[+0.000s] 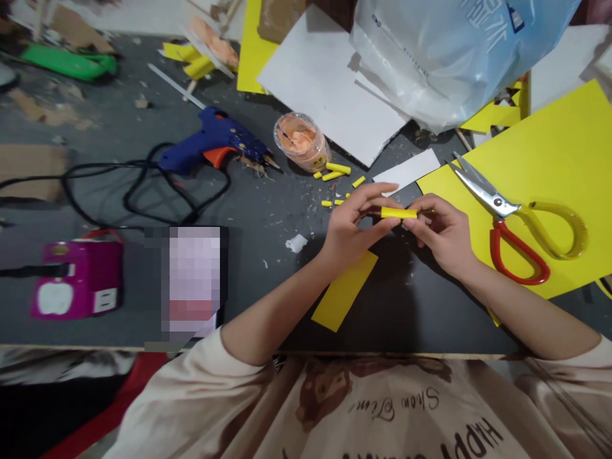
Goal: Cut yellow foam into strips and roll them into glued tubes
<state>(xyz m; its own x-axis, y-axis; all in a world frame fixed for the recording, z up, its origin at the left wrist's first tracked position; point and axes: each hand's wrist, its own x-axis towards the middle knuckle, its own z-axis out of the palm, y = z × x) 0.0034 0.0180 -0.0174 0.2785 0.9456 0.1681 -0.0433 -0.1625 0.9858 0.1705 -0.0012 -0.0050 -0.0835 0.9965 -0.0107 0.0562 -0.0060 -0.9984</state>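
Pinching the small yellow piece (399,213) in our left hand (351,220) and right hand (445,234), fingers nearly closed, we hold it over the dark table (268,284); uneven thumb pressure could crease it, a loosened grip drop it.

I'm at a dark grey counter (268,210) that fills most of my view, its near edge (95,348) a thin pale line running across in front of me. Past its far left side lies a pale strip (138,18). The light is dull, leaving a soft shadow (394,299) on the grey. Below the edge, at my left, slants a red bar (131,387), perhaps part of a seat.
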